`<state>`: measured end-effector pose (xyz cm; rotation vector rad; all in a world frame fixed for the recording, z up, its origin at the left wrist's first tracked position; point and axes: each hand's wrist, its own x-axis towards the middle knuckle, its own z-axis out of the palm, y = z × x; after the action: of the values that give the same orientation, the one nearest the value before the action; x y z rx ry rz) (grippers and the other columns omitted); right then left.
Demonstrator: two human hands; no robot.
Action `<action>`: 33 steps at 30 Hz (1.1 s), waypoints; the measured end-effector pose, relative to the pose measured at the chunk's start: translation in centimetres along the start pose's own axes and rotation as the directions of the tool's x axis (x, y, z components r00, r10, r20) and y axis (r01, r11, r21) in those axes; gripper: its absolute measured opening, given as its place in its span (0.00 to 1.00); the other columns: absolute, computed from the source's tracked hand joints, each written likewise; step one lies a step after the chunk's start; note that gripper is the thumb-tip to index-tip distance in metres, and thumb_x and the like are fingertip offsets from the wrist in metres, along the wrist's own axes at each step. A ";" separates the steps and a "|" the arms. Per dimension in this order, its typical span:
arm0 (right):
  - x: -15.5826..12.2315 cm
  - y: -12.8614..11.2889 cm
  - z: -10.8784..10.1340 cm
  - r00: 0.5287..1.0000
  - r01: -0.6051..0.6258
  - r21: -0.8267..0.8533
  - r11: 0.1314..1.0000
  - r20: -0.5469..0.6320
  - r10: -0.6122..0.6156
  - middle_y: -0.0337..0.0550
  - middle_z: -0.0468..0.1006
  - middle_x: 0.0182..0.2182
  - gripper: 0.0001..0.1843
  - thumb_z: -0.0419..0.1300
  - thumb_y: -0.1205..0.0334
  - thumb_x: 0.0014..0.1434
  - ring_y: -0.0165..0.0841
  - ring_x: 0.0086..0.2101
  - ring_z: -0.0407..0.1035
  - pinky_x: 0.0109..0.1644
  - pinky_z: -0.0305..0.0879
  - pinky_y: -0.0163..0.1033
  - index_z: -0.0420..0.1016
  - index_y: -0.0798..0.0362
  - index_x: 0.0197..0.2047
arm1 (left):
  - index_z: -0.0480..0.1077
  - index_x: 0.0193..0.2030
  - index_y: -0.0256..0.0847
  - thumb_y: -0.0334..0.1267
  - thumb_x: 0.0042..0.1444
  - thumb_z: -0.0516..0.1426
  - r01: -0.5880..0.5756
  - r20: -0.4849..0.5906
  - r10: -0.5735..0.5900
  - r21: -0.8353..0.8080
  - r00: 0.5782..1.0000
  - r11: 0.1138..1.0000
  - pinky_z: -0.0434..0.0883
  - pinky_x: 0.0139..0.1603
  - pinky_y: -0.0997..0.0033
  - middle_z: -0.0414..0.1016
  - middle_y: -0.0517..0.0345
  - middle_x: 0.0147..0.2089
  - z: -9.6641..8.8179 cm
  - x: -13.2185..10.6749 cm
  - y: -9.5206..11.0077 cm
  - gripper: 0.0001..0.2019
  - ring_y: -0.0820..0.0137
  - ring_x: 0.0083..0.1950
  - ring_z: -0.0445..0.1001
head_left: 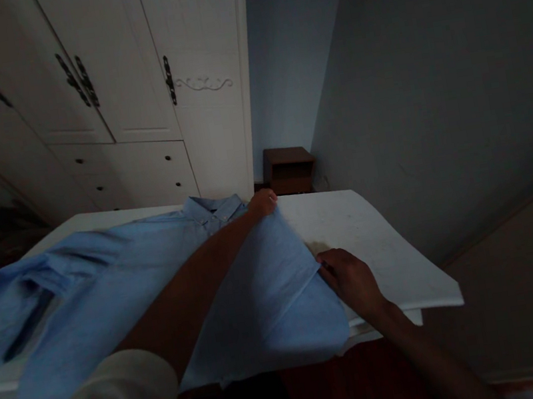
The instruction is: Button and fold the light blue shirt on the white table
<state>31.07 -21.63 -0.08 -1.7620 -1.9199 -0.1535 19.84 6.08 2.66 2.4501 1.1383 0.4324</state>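
A light blue button-collar shirt (149, 258) lies spread over a white table, its collar at the far edge and one sleeve stretched out to the left. My left hand (263, 204) reaches across the shirt and is closed on its fabric just right of the collar. Lower and to the right, my right hand (352, 277) pinches the shirt's right edge. Between the two hands the cloth runs fairly straight, with a fold line slanting toward the right hand. My left forearm hides part of the shirt's middle.
The white table (367, 231) extends to the right of the shirt, with a brownish mark near my right hand. Behind it stands a white wardrobe (214, 127) with dark handles. A small brown cabinet (287, 156) sits in the far corner, beside a grey wall (440, 84).
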 end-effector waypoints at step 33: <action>1.9 -2.0 0.4 0.844 0.408 0.235 0.882 0.270 -0.463 0.46 0.66 0.62 0.24 0.46 0.52 0.70 0.35 0.63 0.57 0.70 0.47 0.54 0.61 0.49 0.66 | 0.42 0.71 0.26 0.54 0.66 0.40 -0.439 0.163 0.408 0.313 0.898 0.842 0.45 0.71 0.58 0.41 0.36 0.74 1.1 -6.5 -1.1 0.36 0.57 0.75 0.39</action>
<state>29.03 -20.01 0.91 -1.2680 -2.4717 0.1445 15.53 1.41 0.47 3.0087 0.6637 0.2556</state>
